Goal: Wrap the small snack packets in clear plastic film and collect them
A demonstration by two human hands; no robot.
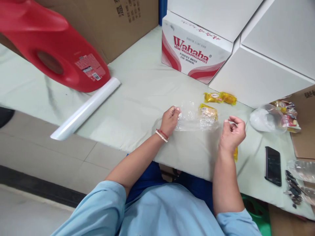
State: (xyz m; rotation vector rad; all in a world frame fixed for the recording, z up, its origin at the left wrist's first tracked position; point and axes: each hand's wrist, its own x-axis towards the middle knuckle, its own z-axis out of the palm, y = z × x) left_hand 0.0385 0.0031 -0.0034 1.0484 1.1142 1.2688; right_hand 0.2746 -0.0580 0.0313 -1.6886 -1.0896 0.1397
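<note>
My left hand (169, 120) is closed on the left end of a sheet or bag of clear, crinkled plastic (188, 123). At its right end, the plastic overlaps the lower part of a small yellow wrapped snack (208, 110); whether the snack is inside or behind it, I cannot tell. Just right of the plastic is my right hand (232, 134), its fingers loosely curled with the thumb apart and nothing visible in them. Two more yellow packets (220, 97) lie end to end behind. Another yellow packet (235, 154) is mostly hidden by my right wrist.
A red jug (71, 62) and a white roll (86, 109) are at the left. White cartons and a Wahaha box (192, 52) stand at the back. To the right are a clear plastic container (268, 119), snack packets (290, 114), a phone (273, 166) and dark small items (293, 188).
</note>
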